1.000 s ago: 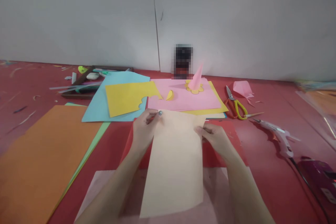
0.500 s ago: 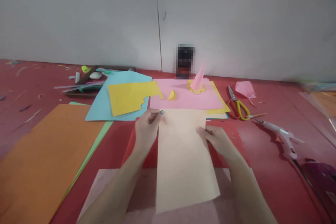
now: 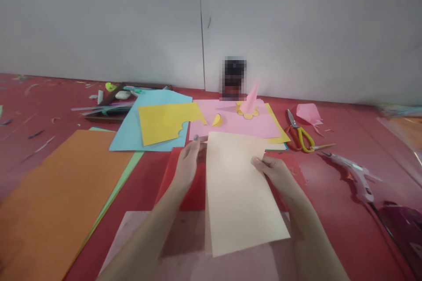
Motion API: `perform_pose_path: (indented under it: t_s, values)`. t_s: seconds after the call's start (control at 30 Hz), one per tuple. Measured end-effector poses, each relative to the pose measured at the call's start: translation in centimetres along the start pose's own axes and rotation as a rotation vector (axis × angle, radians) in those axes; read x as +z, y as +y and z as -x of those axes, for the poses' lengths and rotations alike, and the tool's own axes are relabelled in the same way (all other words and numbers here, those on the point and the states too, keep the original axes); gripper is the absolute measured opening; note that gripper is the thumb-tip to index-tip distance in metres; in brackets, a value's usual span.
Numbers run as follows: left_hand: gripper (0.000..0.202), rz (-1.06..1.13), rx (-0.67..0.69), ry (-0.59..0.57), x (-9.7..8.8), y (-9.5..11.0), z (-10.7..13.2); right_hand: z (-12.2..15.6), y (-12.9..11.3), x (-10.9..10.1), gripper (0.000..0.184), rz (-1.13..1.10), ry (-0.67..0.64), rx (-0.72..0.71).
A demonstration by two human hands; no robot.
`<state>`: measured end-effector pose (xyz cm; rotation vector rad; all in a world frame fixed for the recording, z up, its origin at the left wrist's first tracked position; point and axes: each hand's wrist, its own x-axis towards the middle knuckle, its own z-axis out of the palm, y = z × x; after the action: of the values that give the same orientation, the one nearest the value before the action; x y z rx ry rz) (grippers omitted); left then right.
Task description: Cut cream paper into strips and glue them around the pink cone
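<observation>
A cream sheet of paper (image 3: 242, 197) is held up before me, its lower end tilted toward my right. A second cream layer shows along its left edge. My right hand (image 3: 275, 171) pinches the upper right edge, thumb on the front and fingers behind. At the upper left edge, my left hand (image 3: 187, 164) has its thumb lifted off the sheet, and its fingertips reach toward the back of the paper, partly hidden. Under the sheet lie a red sheet (image 3: 194, 184) and a pale pink board (image 3: 138, 232).
Behind are a yellow cut sheet (image 3: 161, 123), blue paper (image 3: 125, 136), and a pink cone (image 3: 251, 99) on a yellow paper flower. On the right lie scissors (image 3: 300, 134) and a glue gun (image 3: 358, 173); on the left, orange paper (image 3: 66, 184) and a dark tray (image 3: 108, 118).
The cream sheet has shifted right and its lower end has swung right. My left thumb has come off its upper left corner; my right hand keeps its pinch.
</observation>
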<state>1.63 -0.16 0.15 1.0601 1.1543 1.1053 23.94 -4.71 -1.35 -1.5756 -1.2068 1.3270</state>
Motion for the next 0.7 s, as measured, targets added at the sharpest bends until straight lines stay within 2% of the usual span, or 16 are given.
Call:
perform_pose_path:
  t_s: [0.13,0.23,0.4,0.57,0.7]
  values:
    - [0.028,-0.325,0.103,0.023,0.28,-0.09,0.24,-0.03,-0.13,0.05,0.042,-0.051,0.017,0.041]
    - [0.023,-0.457,0.174,0.007,0.4,-0.12,0.44,-0.06,-0.08,0.06,0.042,-0.068,0.03,0.047]
    - [0.021,-0.517,0.232,0.015,0.49,-0.14,0.71,-0.06,-0.01,0.06,0.042,-0.054,-0.002,0.036]
    - [0.021,-0.482,0.214,0.004,0.6,0.02,0.74,0.12,-0.25,0.08,0.043,-0.017,0.011,0.031]
    - [0.029,-0.498,0.161,0.095,0.42,0.28,0.52,0.21,-0.2,0.21,0.04,-0.016,-0.013,0.038]
